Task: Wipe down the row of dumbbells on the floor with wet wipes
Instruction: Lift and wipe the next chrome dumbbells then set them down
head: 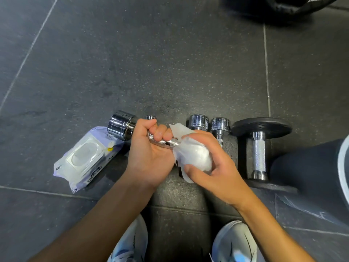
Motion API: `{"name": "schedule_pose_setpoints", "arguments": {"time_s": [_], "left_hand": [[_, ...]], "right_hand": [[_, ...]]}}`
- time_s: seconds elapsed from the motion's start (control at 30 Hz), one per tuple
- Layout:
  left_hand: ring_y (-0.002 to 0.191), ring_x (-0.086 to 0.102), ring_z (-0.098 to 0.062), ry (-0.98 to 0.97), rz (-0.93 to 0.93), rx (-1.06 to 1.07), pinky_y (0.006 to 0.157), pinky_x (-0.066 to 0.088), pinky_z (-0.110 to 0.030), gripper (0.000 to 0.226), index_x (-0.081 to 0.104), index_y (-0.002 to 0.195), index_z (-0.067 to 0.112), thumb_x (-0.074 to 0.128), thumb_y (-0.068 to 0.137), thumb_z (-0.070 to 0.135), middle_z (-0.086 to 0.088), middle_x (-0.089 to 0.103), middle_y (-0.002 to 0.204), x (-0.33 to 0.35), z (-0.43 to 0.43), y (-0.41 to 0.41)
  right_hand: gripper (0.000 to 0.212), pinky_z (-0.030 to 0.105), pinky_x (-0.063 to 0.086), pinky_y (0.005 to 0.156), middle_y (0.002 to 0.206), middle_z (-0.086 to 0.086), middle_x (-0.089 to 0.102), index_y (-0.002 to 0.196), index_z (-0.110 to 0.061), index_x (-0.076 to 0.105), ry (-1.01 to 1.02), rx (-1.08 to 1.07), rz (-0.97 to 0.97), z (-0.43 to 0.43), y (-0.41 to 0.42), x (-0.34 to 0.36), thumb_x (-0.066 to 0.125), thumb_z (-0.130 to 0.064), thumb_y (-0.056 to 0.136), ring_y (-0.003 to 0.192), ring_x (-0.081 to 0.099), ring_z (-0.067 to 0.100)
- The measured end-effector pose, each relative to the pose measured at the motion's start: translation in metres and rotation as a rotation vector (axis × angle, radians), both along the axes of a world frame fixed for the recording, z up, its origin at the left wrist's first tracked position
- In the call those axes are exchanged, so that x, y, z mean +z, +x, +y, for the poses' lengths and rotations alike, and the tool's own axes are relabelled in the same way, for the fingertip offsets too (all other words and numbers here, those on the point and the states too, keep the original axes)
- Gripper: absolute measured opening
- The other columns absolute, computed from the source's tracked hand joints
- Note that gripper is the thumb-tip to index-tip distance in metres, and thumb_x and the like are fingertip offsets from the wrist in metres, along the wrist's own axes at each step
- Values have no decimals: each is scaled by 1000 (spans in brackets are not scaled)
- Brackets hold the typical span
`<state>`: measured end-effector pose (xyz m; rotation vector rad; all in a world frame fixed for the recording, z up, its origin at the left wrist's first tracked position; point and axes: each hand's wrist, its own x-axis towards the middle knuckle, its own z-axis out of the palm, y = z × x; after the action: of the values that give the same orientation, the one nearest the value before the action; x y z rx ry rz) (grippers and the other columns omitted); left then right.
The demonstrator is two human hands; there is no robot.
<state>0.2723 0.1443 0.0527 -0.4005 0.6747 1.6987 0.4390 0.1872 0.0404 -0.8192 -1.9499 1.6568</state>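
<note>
**A:** How was the grip?

**B:** The left hand was clamped round the knurled handle of the lifted dumbbell, with the fingers curled over the top and the palm turned toward the camera. The right hand cupped a wet wipe bunched over the dumbbell's near end, its thumb pressed on the wipe's lower edge.

**A:** And how did the dumbbell lie?

**B:** It slanted above the floor. Its chrome head stuck out up-left of the left fist, over a corner of the pack of wipes. The other head was hidden inside the wipe.

**A:** Where were the rest?

**B:** They stood in a row on the floor just behind the hands. A small chrome end peeked over the left knuckles. To its right came a chrome dumbbell, with a second chrome dumbbell just beside it. A black-plated dumbbell stood farthest right, near a knee. Both forearms reached in from below, above two pale shoes.
</note>
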Motion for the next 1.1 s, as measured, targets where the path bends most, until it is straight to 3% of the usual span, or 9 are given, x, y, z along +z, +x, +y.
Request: {"name": "schedule_pose_setpoints", "arguments": {"time_s": [0.13,0.33,0.43,0.67,0.73,0.87,0.93,1.03,1.1], "left_hand": [[56,36,-11,-8,63,-13,71,39,-24,33,30,65,23,50,91,18,6,27,59,1,-1,6],[55,29,-16,87,281,-55,69,44,-29,34,30,59,21,42,90,12,2,27,52,5,-6,9],[56,29,-15,91,274,-68,66,43,-28,33,31,58,21,46,87,14,3,27,51,9,-3,7],[51,31,-9,26,43,-32,57,39,-20,39,28,58,25,47,90,16,9,28,50,7,4,2],[51,30,-10,27,38,-52,60,37,-20,37,28,58,24,47,89,15,7,28,50,6,3,3],[49,26,-13,29,95,-55,63,39,-25,36,24,61,25,45,88,16,6,25,47,7,2,6],[49,25,-13,29,175,-76,65,39,-28,36,23,61,24,46,86,15,5,24,47,6,0,6],[50,27,-14,56,259,-87,65,37,-29,33,25,60,22,45,85,13,3,23,48,9,-3,8],[51,28,-14,58,239,-65,64,38,-28,33,26,59,22,44,86,13,3,24,48,13,-2,13]], "right_hand": [[33,31,53,70,92,-5,68,103,-23,66,-295,-300,75,-12,-19,0,75,-6,76,82,62,10],[15,25,50,60,77,5,59,98,-13,63,-1403,-333,172,-4,-40,32,55,-15,86,63,58,16],[14,30,49,66,78,6,64,93,-13,68,-1117,-455,101,-13,-43,23,63,-14,80,70,61,17],[19,21,47,87,107,18,59,99,-8,68,612,-302,156,-23,-24,-17,77,-13,84,101,61,18],[18,22,47,85,104,13,62,96,-10,67,476,-391,121,-26,-27,-16,77,-14,82,98,62,15],[15,33,51,72,85,7,68,87,-13,69,-883,-743,339,-36,-55,13,56,-20,91,80,65,20],[21,32,53,64,78,8,67,87,-15,68,-1265,-665,251,-22,-53,26,50,-21,94,68,65,21],[21,23,41,41,62,-1,64,91,-17,66,-1129,-681,27,-20,-51,26,50,-27,98,51,59,16],[18,24,47,50,66,-11,66,90,-23,67,-621,-822,67,-30,-51,17,52,-25,100,62,62,11]]}}
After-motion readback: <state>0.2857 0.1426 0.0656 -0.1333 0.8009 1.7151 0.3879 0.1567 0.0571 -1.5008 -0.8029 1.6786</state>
